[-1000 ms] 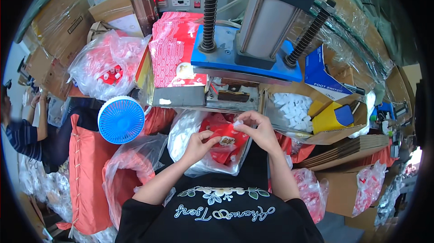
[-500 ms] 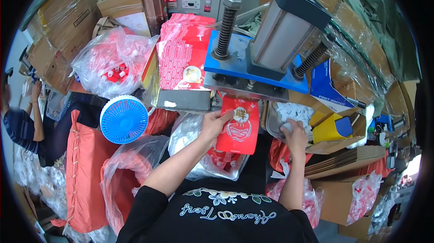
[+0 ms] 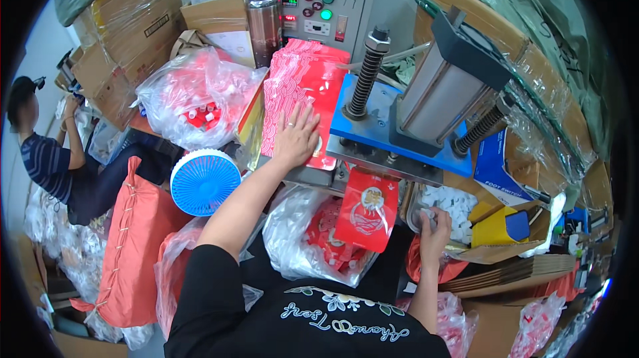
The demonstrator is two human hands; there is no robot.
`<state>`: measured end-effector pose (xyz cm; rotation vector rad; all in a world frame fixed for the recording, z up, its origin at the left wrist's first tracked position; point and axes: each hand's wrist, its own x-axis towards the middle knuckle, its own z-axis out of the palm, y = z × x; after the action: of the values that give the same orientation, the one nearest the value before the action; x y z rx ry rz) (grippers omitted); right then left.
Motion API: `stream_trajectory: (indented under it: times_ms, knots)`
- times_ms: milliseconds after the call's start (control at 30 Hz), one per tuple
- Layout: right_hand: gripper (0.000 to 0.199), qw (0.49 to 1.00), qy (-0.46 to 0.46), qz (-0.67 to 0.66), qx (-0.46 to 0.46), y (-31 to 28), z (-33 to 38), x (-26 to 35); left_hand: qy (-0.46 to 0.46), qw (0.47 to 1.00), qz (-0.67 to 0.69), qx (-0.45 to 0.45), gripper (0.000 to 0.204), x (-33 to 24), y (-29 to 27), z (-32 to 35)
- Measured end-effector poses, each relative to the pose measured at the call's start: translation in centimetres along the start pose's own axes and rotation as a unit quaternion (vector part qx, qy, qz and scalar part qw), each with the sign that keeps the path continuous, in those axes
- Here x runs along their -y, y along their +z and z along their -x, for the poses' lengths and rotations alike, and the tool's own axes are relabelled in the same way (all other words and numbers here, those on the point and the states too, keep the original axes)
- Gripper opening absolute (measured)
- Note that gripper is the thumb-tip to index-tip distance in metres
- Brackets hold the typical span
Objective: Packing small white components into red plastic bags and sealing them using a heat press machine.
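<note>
Fingers of the left hand [image 3: 297, 140] lie open and spread flat on a stack of red pouches [image 3: 329, 78], just left of the press [image 3: 423, 102]. Fingers of the right hand [image 3: 434, 235] are curled at the edge of a tray of small white pieces [image 3: 452, 208], on the near right of the press; they are partly hidden, so I cannot tell whether they pinch one. One single pouch [image 3: 367, 225], red with a pale drawing, hangs at the near side of the press, partly over an open clear bag [image 3: 283, 241] holding more red packs. Left of the press, beyond the stack, sits another bag of red packs [image 3: 200, 102], with a blue-faced fan [image 3: 205, 182] nearer the person. Behind the press stands a grey control box [image 3: 353, 2].
</note>
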<state>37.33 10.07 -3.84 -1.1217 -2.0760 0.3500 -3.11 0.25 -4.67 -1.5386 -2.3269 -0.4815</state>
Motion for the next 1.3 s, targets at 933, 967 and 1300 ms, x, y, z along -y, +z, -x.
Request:
stream_trajectory:
  times_ms: [933, 967, 1300]
  knots:
    - [0.023, 0.938, -0.092, -0.229, 0.243, -1.1, -0.1, 10.7, -0.112, 0.778, 0.599, 0.152, 0.015, -12.7, -5.9, 16.7]
    - [0.026, 0.929, -0.044, -0.270, 0.250, -0.8, 0.1, 10.5, -0.149, 0.767, 0.589, 0.204, 0.021, -12.6, -5.7, 16.5]
    - [0.025, 0.967, -0.069, -0.150, 0.196, -2.3, -2.2, 8.5, -0.157, 0.755, 0.620, 0.145, 0.021, -13.5, -4.4, 14.3]
